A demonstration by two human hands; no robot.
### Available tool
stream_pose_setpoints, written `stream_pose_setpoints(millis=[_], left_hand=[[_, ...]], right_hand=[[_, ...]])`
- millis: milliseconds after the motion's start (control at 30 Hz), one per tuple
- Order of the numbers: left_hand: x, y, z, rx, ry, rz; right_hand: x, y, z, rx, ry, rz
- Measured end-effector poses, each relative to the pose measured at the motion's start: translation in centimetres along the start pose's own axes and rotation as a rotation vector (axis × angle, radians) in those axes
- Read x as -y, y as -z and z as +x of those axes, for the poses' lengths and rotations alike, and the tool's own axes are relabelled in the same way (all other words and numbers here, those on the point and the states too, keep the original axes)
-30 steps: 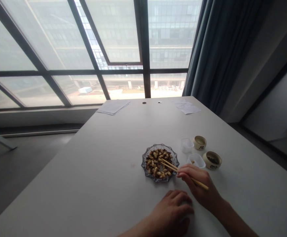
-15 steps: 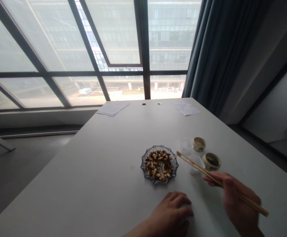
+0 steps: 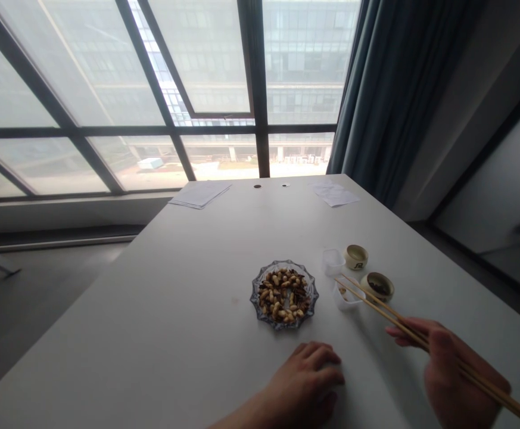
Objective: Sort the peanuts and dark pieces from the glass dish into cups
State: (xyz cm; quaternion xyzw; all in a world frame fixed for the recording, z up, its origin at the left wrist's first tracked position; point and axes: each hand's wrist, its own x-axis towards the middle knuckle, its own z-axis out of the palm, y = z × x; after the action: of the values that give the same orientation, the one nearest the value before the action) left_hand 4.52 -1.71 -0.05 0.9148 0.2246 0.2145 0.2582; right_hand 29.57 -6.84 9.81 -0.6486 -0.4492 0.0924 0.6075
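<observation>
My right hand is closed around a pair of wooden chopsticks. Their tips are parted above a small clear plastic container, where a light brown piece, apparently a peanut, shows. To the left is a scalloped glass dish of unshelled peanuts, with darker brown pieces among them, star anise perhaps. My left hand rests on the table in front of the dish, fingers loosely bent and slightly apart, holding nothing.
Behind the near container stands a second clear container. Beside them are a beige ceramic cup and another cup with dark pieces inside. Papers and a crumpled sheet lie at the white table's far end.
The chopsticks have moved right, from beside the dish to over the near container, and their tips have spread apart. A light brown piece now shows in that container. My left hand stays put.
</observation>
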Motion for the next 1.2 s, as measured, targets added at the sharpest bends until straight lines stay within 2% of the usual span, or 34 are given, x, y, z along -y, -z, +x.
stream_pose_setpoints(millis=[67, 233, 367, 500, 667, 767, 867, 1033, 1100, 1200], left_hand=[[0.0, -0.1, 0.0, 0.007, 0.009, 0.011], [0.3, -0.3, 0.0, 0.011, -0.007, 0.041], [0.7, -0.7, -0.1, -0.002, -0.036, 0.063], [0.8, -0.8, -0.2, 0.004, -0.041, 0.072], [0.7, -0.8, -0.2, 0.015, -0.026, 0.064], [0.7, -0.8, -0.2, 0.024, -0.015, 0.054], [0.7, -0.7, -0.2, 0.036, -0.012, 0.045], [0.9, -0.9, -0.2, 0.014, -0.009, 0.031], [0.9, -1.0, -0.2, 0.021, -0.001, 0.023], [0.6, -0.7, -0.1, 0.042, 0.017, 0.016]], right_hand=[[0.3, -1.3, 0.2, 0.051, 0.059, 0.068], [0.2, -5.4, 0.8, 0.278, 0.251, 0.195], [-0.2, -7.6, 1.2, 0.393, 0.330, 0.225], [-0.7, -8.4, 1.0, 0.426, 0.349, 0.232], [-0.8, -8.7, 0.6, 0.382, 0.324, 0.239], [-0.4, -8.1, 0.6, 0.347, 0.343, 0.230], [0.0, -6.1, 0.9, 0.217, 0.354, 0.203], [0.3, -0.8, 1.3, -0.009, 0.246, 0.044], [0.2, 0.8, 1.2, -0.043, 0.196, -0.049], [-0.1, 2.0, 0.6, -0.039, 0.092, -0.118]])
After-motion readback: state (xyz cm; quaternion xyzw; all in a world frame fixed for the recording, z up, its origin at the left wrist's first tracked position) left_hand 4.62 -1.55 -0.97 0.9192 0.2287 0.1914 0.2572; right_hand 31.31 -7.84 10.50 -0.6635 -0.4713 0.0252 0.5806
